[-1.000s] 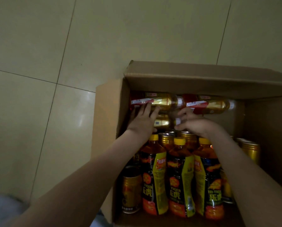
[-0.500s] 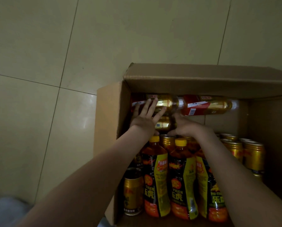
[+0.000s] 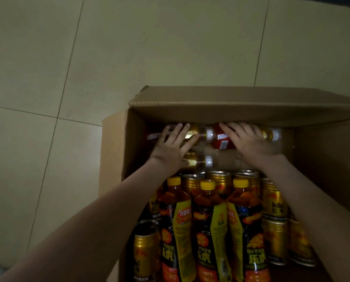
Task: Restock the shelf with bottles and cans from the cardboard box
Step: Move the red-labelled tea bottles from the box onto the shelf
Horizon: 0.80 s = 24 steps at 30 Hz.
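Far end of the box: two bottles lie on their sides in a row under the back flap of the cardboard box, with a third lying bottle just nearer.
Left hand: fingers spread wide and flat, palm down, resting on the left lying bottle; not curled round it.
Right hand: fingers spread a little, laid over the red-labelled bottle; a firm grip cannot be told.
Hands to each other: apart, the white caps of the left and third bottles showing between them.
Near end of the box: three upright bottles with yellow caps, side by side between the forearms.
Cans: gold, upright, packed behind and beside the upright bottles.
Floor: pale tiles, the box standing on it.
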### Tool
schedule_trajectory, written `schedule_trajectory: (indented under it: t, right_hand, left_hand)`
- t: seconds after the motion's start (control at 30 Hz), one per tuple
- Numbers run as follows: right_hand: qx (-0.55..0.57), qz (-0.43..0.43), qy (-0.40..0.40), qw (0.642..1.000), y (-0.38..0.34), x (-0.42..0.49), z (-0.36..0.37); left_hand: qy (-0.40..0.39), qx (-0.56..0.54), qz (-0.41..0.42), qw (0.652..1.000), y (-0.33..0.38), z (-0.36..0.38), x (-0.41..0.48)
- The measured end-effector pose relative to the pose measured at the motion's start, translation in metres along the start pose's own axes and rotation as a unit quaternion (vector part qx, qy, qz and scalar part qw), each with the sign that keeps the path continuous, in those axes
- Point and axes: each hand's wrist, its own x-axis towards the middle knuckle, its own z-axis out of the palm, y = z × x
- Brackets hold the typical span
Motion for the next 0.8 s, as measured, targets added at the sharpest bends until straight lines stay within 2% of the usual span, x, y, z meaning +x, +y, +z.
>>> schedule_trajectory:
  t: [0.1, 0.3, 0.4, 0.47, 0.53, 0.63, 0.67, 0.73, 0.8]
  right_hand:
    - [-0.035, 0.003, 0.028, 0.999, -0.002, 0.005, 0.004]
    - [0.027, 0.054, -0.026, 0.998, -0.001, -0.02, -0.001]
    - [0.034, 0.066, 0.03, 0.997, 0.0, -0.064, -0.038]
    - [0.041, 0.066, 0.084, 0.993, -0.006, -0.101, -0.081]
    - [0.071, 0.071, 0.146, 0.984, -0.021, -0.143, -0.131]
    - [0.133, 0.036, 0.216, 0.967, -0.059, -0.215, -0.212]
    - [0.145, 0.017, 0.231, 0.962, -0.072, -0.24, -0.24]
    - [0.163, -0.012, 0.251, 0.954, -0.099, -0.29, -0.294]
    - [0.18, -0.024, 0.268, 0.946, -0.123, -0.342, -0.342]
  left_hand:
    - [-0.019, 0.008, 0.002, 1.0, 0.0, 0.003, 0.008]
    - [-0.035, 0.013, 0.032, 0.999, -0.002, -0.022, -0.012]
    - [0.02, -0.01, 0.05, 0.999, 0.004, -0.069, -0.051]
    - [0.045, -0.107, 0.059, 0.991, 0.008, -0.117, -0.088]
    - [0.03, -0.256, 0.051, 0.965, 0.011, -0.174, -0.132]
    - [-0.065, -0.482, 0.018, 0.873, 0.006, -0.264, -0.212]
    - [-0.089, -0.506, 0.021, 0.858, 0.003, -0.291, -0.24]
    - [-0.116, -0.496, 0.055, 0.859, -0.007, -0.337, -0.295]
    - [-0.152, -0.506, 0.107, 0.842, -0.017, -0.376, -0.347]
